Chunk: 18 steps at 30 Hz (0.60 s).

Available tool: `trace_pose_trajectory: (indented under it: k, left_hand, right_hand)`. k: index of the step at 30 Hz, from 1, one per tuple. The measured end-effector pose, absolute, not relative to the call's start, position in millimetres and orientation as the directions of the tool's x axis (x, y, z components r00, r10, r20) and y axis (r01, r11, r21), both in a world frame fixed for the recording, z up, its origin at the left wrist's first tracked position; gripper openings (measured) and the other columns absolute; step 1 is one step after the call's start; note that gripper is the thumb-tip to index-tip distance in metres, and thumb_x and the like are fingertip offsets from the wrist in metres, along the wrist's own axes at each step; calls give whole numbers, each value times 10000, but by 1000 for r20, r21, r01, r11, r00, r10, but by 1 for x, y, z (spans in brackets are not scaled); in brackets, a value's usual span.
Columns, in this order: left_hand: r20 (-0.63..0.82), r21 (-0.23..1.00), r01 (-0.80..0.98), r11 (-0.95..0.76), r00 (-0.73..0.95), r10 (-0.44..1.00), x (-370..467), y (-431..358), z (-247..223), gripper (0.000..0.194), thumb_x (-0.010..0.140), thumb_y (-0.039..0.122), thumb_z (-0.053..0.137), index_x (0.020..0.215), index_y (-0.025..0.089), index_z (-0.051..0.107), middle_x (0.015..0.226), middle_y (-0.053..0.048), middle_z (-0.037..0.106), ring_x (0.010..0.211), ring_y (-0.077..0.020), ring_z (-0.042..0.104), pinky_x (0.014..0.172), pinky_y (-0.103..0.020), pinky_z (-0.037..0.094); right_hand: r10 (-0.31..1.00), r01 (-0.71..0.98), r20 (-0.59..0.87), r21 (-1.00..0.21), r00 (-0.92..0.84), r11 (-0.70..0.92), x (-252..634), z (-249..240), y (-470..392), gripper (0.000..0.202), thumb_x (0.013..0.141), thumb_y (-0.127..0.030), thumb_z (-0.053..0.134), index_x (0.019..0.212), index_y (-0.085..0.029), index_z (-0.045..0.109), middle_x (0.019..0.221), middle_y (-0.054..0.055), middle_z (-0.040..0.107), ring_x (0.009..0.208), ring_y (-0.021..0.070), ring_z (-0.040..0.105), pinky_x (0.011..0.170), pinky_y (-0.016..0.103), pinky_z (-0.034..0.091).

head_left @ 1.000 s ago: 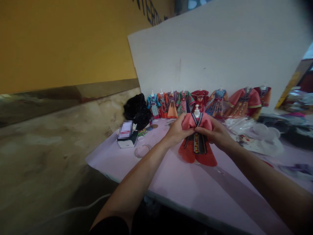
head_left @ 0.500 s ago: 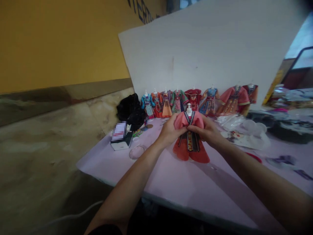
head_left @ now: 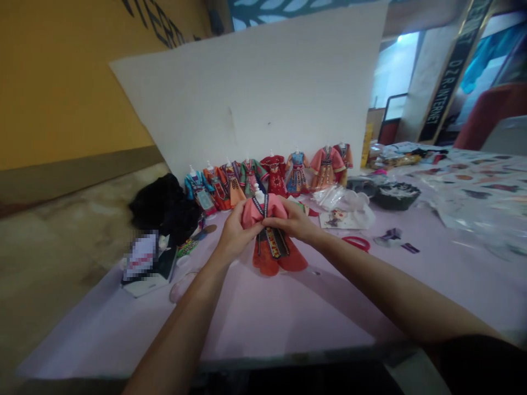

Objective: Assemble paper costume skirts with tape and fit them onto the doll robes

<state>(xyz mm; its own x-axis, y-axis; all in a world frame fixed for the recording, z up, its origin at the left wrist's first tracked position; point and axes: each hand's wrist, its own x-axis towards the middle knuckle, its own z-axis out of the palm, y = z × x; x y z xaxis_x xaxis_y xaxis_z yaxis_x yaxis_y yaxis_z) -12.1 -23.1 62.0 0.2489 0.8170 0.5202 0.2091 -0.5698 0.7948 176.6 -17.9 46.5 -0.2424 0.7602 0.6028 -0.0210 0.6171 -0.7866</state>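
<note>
A small doll dress [head_left: 272,258], pink above with a patterned collar and orange-red below, is on a white mini mannequin [head_left: 259,195]. My left hand [head_left: 237,233] grips its left side, thumb pressed to the waist. From the other side my right hand [head_left: 298,219] holds it too, its thumb meeting the left one at the front. Both hands are closed around the dress, and the fingers behind it are hidden. The dress stands upright over the pinkish table [head_left: 255,318].
Several dressed mini mannequins, among them one in a red dress [head_left: 274,173], line a white board [head_left: 263,99]. At left are black cloth [head_left: 164,206] and a box [head_left: 150,282]. Right lie red-handled scissors [head_left: 357,242], a dark basket [head_left: 397,196] and clear plastic [head_left: 486,219].
My view has turned to the right, so more of the table's right side and the room shows. Both hands keep the same hold on the dress.
</note>
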Motion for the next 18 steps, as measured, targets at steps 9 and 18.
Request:
trace_pose_trajectory:
  k: [9,18]
  left_hand:
    - [513,788,237,-569,259,819,-15,-20,63,585,743,427,846,1223,197,602,1127,-59,685,1031,-228,653,884,-319,531]
    - [503,800,221,-558,260,824,-13,-21,66,579,732,436,848,1198,188,609,1074,-40,671,967,-205,636,869,-300,505]
  right_hand:
    - [739,-66,624,-774,-256,630,178,45,-16,386,768,-421,827,1019,-199,635,995,25,638,889,198,592,856,364,526]
    - [744,-88,626,-775,-234,625,175,48,-17,384,752,-415,832,981,-186,627,920,3,615,822,166,567,788,320,527]
